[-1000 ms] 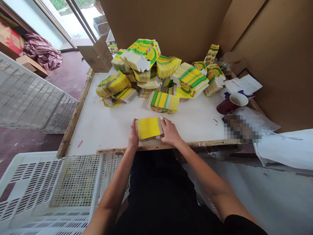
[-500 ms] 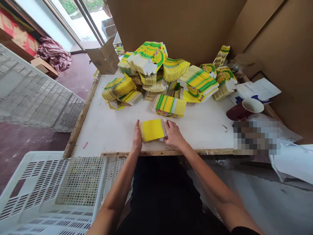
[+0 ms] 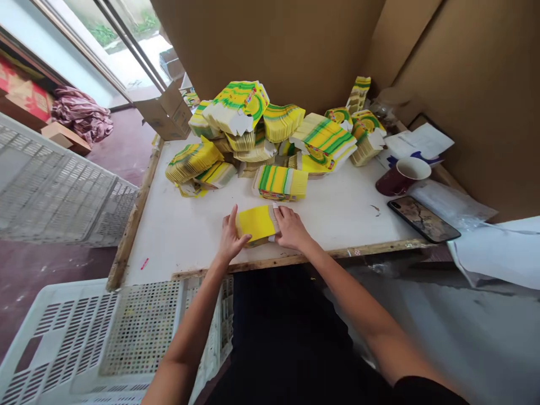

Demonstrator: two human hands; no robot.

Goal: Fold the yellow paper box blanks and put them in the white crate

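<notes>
The right hand's fingers [image 3: 282, 214] are clamped on the right end of a stack of flat yellow cartons [image 3: 255, 223]; from here I cannot see how far its grip reaches underneath. The left hand [image 3: 232, 239] spreads thumb and fingers wide apart at the stack's left end, thumb toward the near corner; I cannot tell how firmly it presses. The stack lies crosswise between the hands, above the near middle of a white tabletop [image 3: 337, 219], close to its wooden edge [image 3: 295, 260]; whether it rests there is hidden.

To handle it well, I judge, I should press both ends evenly, keep the carton edges flush, and use the tabletop as a level. Squeezing one end alone could fan the thin layers or bend their pale flaps.

Just beyond sits a striped green-and-yellow bundle [image 3: 280, 181], apart from the stack. Farther back, similar bundles form a loose pile [image 3: 236, 104]. Well to the right are a dark red mug [image 3: 396, 180] and a phone [image 3: 424, 218].
</notes>
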